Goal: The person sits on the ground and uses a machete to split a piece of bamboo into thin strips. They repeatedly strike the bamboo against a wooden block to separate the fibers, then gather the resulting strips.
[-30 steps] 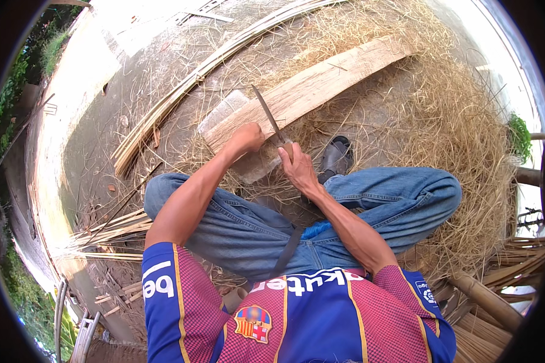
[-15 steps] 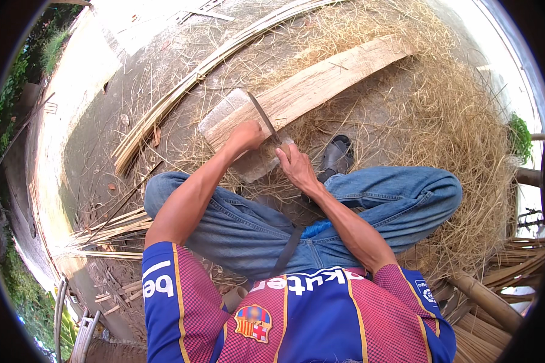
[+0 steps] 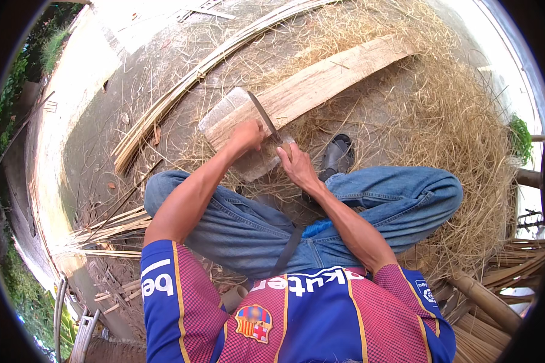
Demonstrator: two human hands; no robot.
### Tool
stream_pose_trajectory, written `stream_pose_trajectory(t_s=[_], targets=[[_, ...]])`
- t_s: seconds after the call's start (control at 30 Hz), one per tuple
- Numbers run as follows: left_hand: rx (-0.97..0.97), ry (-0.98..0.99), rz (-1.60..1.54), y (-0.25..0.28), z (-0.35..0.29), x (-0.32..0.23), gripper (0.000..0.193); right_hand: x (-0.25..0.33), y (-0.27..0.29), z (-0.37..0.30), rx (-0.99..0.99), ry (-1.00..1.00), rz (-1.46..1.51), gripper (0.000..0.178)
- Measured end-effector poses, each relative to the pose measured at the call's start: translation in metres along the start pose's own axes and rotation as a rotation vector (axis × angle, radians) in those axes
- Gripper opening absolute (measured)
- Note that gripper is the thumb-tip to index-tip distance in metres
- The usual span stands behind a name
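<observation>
My right hand (image 3: 298, 166) is closed round the wooden handle of a long knife (image 3: 264, 115). Its dark blade points away from me and to the left, across a wooden plank (image 3: 336, 74). Just left of the blade, my left hand (image 3: 247, 135) is curled into a fist over the plank's near end. Whatever its fingers hold, if anything, is hidden or too thin to make out. Beneath the plank's near end lies a pale greyish block (image 3: 229, 104), and another part of it (image 3: 255, 164) shows below my left hand.
Thin shavings (image 3: 448, 151) heap up on the right and behind the plank. A bundle of long split strips (image 3: 178, 91) curves along the left, with more strips (image 3: 112, 233) beside my knee. My sandalled foot (image 3: 338, 156) is right of the knife. Bamboo poles (image 3: 487, 299) lie at lower right.
My left hand has shifted very slightly beside the blade. The knife, my right hand and the plank look almost unmoved.
</observation>
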State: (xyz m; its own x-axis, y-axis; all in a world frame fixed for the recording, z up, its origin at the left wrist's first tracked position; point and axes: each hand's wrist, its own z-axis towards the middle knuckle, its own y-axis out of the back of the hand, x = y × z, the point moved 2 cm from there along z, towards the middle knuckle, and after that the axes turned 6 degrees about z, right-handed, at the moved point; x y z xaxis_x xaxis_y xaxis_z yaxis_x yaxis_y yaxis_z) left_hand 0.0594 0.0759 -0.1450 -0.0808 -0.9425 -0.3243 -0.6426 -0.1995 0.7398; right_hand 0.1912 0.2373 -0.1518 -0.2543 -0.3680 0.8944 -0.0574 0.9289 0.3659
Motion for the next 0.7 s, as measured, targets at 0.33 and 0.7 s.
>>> stream_pose_trajectory(t_s=[0.33,0.7], targets=[[-0.091,-0.042,0.020,0.012,-0.016,-0.017,0.018,0.009,0.003,-0.003,-0.102,0.134,0.032,0.038],[0.028,-0.061,-0.143,0.014,-0.012,-0.016,0.023,-0.007,0.002,0.000,-0.041,0.037,0.000,0.037]])
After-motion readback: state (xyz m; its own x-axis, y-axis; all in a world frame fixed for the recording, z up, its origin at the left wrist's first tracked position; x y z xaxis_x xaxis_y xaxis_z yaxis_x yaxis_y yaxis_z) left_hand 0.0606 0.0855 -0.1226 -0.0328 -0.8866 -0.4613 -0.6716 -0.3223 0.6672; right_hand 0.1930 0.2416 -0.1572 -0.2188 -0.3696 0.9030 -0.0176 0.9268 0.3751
